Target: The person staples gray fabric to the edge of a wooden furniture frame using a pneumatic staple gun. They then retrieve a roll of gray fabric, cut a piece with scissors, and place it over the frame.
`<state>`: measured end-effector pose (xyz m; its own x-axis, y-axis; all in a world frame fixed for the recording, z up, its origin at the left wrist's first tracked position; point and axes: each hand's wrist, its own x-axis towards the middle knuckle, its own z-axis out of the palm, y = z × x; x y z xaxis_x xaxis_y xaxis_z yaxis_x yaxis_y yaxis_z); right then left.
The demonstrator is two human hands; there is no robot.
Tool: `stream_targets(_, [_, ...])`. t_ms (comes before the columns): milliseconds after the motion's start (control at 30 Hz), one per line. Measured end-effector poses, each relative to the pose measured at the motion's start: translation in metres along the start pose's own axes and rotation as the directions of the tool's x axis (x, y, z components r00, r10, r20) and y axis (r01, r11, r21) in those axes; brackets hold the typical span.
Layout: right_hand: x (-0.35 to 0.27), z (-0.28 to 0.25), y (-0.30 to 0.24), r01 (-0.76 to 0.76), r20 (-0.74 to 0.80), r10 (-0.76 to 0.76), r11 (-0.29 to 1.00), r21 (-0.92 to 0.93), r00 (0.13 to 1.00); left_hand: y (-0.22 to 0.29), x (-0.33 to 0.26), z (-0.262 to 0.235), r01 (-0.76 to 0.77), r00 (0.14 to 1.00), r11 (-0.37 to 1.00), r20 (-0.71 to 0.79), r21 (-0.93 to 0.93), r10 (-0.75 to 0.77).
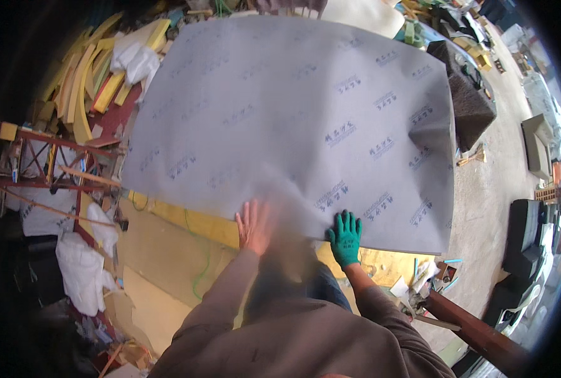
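A broad sheet of grey printed fabric [230, 120] spreads out before me, wrinkled near its front edge and creased on the right. My bare left hand [253, 227] lies flat on that front edge with its fingers stretched out. To its right, my right hand [345, 238], in a green knitted glove with dark fingertips, also rests on the edge, fingers apart. Yellow foam or board [214, 225] shows beneath the sheet's near side. A blurred patch between my hands hides part of the edge.
Curved yellow foam strips [82, 82] and white plastic bags [135, 60] pile up at the far left. A dark red metal frame [60, 160] stands at left. A dark brown upholstered block [472, 104] sits beyond the right edge. A red-brown beam [469, 324] lies near right.
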<state>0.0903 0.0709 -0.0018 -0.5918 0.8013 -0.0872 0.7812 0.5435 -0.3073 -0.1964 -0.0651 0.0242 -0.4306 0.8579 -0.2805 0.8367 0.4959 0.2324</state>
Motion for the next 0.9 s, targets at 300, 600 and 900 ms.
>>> stream_targets(300, [0.0,-0.005,-0.013,-0.08,0.006,0.08,0.994,-0.074,0.997,-0.025,0.004,0.016,-0.123,0.992,0.992,-0.035,0.037,0.125])
stream_targets(600, [-0.019,0.022,-0.034,-0.326,-0.104,0.317,0.941,-0.089,0.943,-0.068,-0.008,-0.035,-0.254,0.961,0.967,0.107,-0.02,0.255])
stream_targets(900, [-0.019,0.027,-0.038,-0.325,-0.192,0.293,0.932,-0.161,0.937,-0.114,-0.024,-0.044,-0.236,0.965,0.968,0.14,0.082,0.223])
